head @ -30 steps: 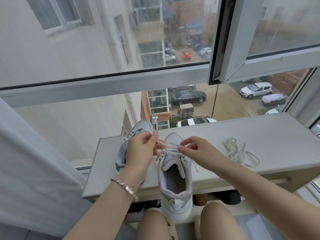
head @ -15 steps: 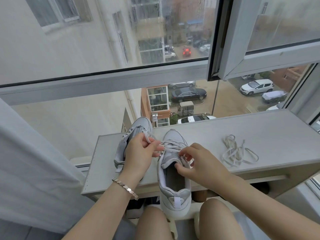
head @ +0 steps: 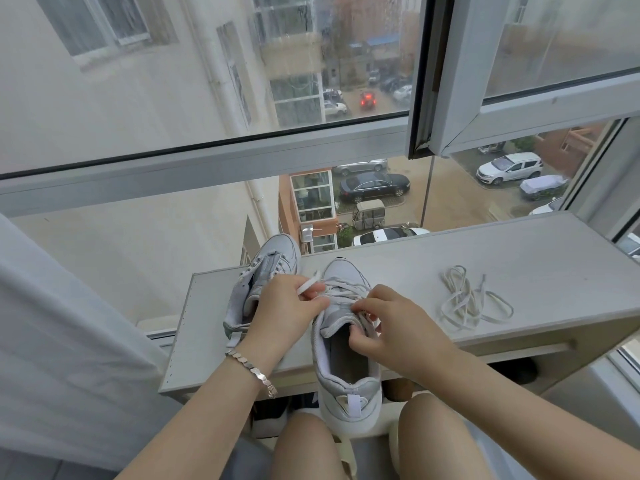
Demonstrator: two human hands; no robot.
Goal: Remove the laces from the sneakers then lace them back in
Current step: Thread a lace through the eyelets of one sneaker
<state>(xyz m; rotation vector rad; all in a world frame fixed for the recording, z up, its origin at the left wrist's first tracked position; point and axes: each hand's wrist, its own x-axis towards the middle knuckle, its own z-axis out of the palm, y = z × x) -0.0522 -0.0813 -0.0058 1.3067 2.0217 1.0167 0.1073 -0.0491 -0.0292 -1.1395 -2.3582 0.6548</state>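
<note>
Left grip (head: 287, 311) pinches lace (head: 309, 284), right grip (head: 398, 327) sneaker (head: 346, 389)

Both bare forearms reach from the near side and converge at mid-scene, wrists roughly level. The left hand (head: 287, 315), with a bracelet (head: 252, 370) at the wrist, is curled, thumb and forefinger pinching the lace end (head: 309, 285), which projects above the knuckles. The right hand (head: 398, 329), just to its right and not touching it, is curled with the thumb inside the opening of the sneaker (head: 349, 393) and the fingers bent over its laced edge.
</note>
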